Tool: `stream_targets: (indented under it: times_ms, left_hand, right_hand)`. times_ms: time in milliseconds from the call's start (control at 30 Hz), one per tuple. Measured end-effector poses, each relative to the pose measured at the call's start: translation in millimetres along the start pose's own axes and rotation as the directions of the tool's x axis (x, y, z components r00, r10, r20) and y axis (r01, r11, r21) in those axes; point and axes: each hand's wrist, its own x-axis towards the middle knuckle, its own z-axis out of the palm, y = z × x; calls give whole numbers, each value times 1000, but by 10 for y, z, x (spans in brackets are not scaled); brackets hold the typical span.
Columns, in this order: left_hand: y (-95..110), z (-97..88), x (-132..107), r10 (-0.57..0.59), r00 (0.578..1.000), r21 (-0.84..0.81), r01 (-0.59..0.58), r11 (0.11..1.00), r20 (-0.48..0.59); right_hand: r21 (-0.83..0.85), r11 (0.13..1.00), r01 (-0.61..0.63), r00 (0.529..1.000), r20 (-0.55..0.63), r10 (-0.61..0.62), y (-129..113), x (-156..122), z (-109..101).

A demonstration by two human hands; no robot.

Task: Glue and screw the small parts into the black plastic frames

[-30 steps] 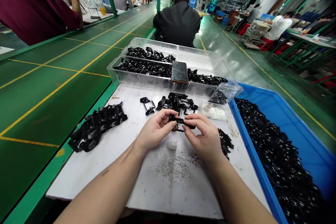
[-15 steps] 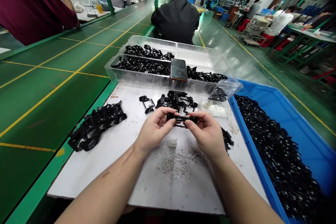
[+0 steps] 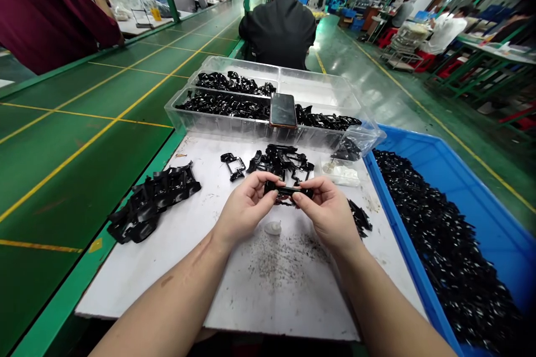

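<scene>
Between my two hands is a small black plastic part (image 3: 286,191), held level above the white board (image 3: 167,268). My left hand (image 3: 249,203) pinches its left end between thumb and fingers. At the other end, my right hand (image 3: 326,206) grips it the same way. Fingers cover both ends of the part. Just beyond lies a pile of black plastic frames (image 3: 278,159), with a single black frame (image 3: 233,167) to its left. A small whitish translucent object (image 3: 273,227) rests below my hands, near dark specks scattered on the board.
A row of joined black parts (image 3: 154,201) lies at left. Behind stands a clear tray (image 3: 226,122) of black parts, a phone (image 3: 283,110) across its divider. At right is a blue bin (image 3: 473,178) full of black pieces. A person in black (image 3: 280,28) sits ahead.
Both hands keep the same pinch on the black part, which looks nearly unmoved. The whole view has shifted slightly.
</scene>
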Motion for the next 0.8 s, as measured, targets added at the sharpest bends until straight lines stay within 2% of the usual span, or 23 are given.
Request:
stream_targets:
  times_ms: [167,267,400,467,533,600,633,700,800]
  left_hand:
    - [-14,12,1,-6,1000,-40,7,999,12]
    - [-15,5,11,-21,1000,-58,20,998,-16]
    - [-10,-13,35,-76,991,-113,64,992,-107]
    - [-7,-13,42,-111,981,-142,89,986,-157]
    - [-13,-17,45,-157,969,-156,128,979,-190]
    - [-36,-39,55,-212,954,-158,181,971,-212]
    - [-55,-57,65,-239,943,-167,204,965,-231]
    - [-98,-102,96,-267,927,-193,221,956,-261]
    - [-140,-148,143,-286,919,-234,225,946,-273]
  right_hand:
    - [-71,995,67,997,-19,-69,11,-25,13]
    - [-137,985,105,994,3,-106,51,-42,25]
    - [-39,990,139,984,118,-133,113,-39,32]
    - [-47,982,181,971,169,-171,117,-29,21]
    - [-172,938,300,942,209,-263,95,-16,5]
    - [-274,852,446,883,286,-371,62,-1,-8]
    - [-272,821,502,851,327,-412,50,7,-12]
    - [-251,787,563,810,356,-466,43,28,-10]
    - [-306,737,602,795,320,-516,78,66,14]
